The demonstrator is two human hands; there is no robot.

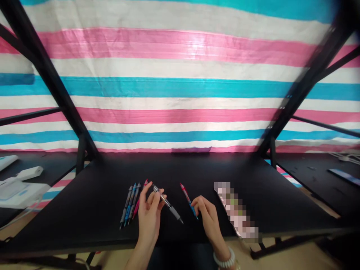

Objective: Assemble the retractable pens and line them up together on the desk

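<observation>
My left hand [152, 210] is closed round a grey and clear ballpoint pen [168, 204]. The pen slants with its tip down to the right and its clicker end up by my index finger. My right hand [206, 213] has its fingers curled against a red and blue pen [186, 193], near the blue grip; whether that pen is lifted off the table I cannot tell. Left of my left hand, several pens [129, 206] lie side by side on the black table [126, 165]. A pink pen [136, 208] at the end of that row is partly hidden by my hand.
On the right of the table lies a long, blurred-out pinkish item [237, 212]. Black metal posts [53, 82] rise on both sides. Behind hangs a striped sheet [180, 86]. White devices [24, 193] sit on the left side table, and a phone-like slab [344, 178] on the right one.
</observation>
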